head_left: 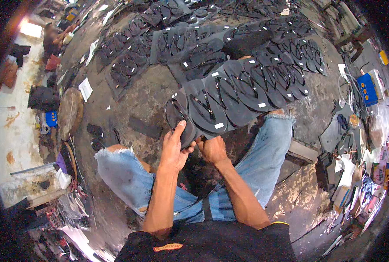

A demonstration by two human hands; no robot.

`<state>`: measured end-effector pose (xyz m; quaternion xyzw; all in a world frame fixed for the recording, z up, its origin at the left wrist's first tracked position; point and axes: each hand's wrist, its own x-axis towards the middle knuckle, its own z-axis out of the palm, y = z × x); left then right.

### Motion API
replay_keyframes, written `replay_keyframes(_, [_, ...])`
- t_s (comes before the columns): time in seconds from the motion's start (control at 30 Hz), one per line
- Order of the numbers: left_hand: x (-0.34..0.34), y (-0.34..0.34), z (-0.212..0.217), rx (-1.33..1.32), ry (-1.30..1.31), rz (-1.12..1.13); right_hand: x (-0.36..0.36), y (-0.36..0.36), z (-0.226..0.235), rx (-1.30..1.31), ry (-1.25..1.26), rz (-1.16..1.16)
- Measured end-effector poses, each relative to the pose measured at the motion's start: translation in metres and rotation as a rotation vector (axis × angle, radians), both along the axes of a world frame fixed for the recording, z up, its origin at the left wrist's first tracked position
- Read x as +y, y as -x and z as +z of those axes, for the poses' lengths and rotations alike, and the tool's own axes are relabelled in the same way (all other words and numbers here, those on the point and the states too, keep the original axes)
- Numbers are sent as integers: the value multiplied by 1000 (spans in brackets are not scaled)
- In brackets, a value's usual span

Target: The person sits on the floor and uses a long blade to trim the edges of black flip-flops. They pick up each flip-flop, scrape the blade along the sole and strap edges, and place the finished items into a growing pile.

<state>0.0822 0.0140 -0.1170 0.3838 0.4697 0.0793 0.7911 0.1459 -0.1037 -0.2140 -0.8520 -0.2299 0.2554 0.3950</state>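
A long black sheet of sandal soles (239, 115) with thong straps stretches from between my knees toward the far right. At its left end is a black sandal (175, 114) with a small white label near its tip. My left hand (174, 147) grips that sandal's near end, thumb on top and fingers curled underneath. Beside it, my right hand (213, 149) is closed in a fist just below the sheet's near edge. Whatever it holds, if anything, is hidden by its own fingers.
Further rows of black sandals (172, 43) cover the floor ahead. A dark flat strip (145, 130) lies left of my hands. At the right are a blue box (368, 89), a wooden block (302, 151) and scattered scraps. A round wooden slab (71, 112) stands left; another person (55, 39) sits far left.
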Motion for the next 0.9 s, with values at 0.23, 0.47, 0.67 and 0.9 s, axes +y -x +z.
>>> replay_keyframes(0.23, [-5, -5, 6, 36, -19, 23, 14, -12, -43, -645, -234, -45])
replay_keyframes(0.47, [-7, -6, 9, 68, -57, -1, 19, -36, -73, -685, -331, 36])
replay_keyframes(0.67, [-19, 0, 14, 57, -100, -4, 32, -65, -75, -570, -283, 100])
replay_keyframes(0.9, [-42, 80, 94, 39, -326, -93, 65, -8, 37, 646, -602, -63])
